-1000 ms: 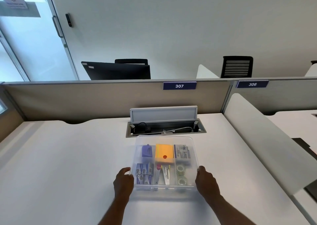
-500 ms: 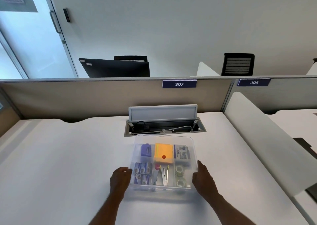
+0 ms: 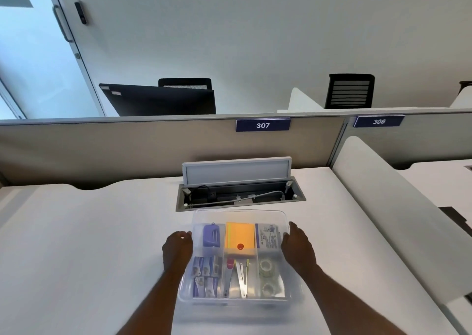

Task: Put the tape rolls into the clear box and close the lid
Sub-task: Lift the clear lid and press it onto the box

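A: What has changed in the last second?

B: Both hands have slid forward along the clear box [image 3: 238, 255]. The left hand [image 3: 177, 251] now lies against its left wall and the right hand [image 3: 297, 246] against its right wall, each about halfway along rather than at the near corners. The box looks nearer to the person too, though the camera also tipped.

A: What are the fingers doing?

B: Bent, pressing the sides, clamping the box between them. Neither hand encloses anything.

A: And the tape rolls?

B: Two tape rolls [image 3: 265, 276] sit in the near right compartment, just inward of the right wrist, pale green and see-through, one behind the other.

A: So the task?

B: The lid seems to be on, hazing the contents. I judge it nearly done; whether it has latched I cannot tell.
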`<move>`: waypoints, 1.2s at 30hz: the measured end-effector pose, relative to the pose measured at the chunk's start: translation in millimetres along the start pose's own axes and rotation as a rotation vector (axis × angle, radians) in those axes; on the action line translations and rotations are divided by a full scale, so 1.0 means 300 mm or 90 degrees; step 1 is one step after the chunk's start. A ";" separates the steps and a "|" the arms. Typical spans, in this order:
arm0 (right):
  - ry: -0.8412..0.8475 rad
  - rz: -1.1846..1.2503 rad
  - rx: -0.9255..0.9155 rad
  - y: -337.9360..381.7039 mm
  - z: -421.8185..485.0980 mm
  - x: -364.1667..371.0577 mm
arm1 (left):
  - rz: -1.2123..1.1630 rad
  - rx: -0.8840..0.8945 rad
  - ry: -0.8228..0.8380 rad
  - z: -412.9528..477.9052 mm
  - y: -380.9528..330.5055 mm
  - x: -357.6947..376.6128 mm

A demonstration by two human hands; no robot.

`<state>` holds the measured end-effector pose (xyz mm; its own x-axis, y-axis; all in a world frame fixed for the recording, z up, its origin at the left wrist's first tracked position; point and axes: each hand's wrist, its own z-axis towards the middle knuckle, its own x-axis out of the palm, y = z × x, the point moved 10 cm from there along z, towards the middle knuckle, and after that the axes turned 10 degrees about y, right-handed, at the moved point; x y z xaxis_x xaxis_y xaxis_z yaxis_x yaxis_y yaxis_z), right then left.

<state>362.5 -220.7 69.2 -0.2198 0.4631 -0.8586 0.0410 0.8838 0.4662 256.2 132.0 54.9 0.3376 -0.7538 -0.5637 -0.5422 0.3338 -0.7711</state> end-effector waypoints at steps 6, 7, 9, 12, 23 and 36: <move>0.070 -0.048 -0.035 0.032 0.121 0.035 | -0.067 0.000 -0.017 0.072 -0.046 0.032; 0.079 -0.057 -0.041 0.030 0.131 0.044 | -0.069 0.004 -0.024 0.075 -0.049 0.035; 0.082 -0.055 -0.057 0.027 0.148 0.059 | -0.032 0.040 -0.043 0.082 -0.062 0.043; 0.087 -0.027 -0.082 0.023 0.150 0.077 | 0.034 0.104 -0.056 0.076 -0.079 0.067; 0.092 -0.029 -0.091 0.027 0.149 0.074 | 0.016 0.092 -0.047 0.102 -0.071 0.088; 0.099 -0.051 -0.114 0.039 0.163 0.081 | 0.004 0.112 -0.047 0.072 -0.062 0.080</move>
<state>405.2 -195.7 43.3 -0.3633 0.3639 -0.8577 -0.1526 0.8849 0.4401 290.9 120.0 49.3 0.3939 -0.7099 -0.5839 -0.4043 0.4367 -0.8036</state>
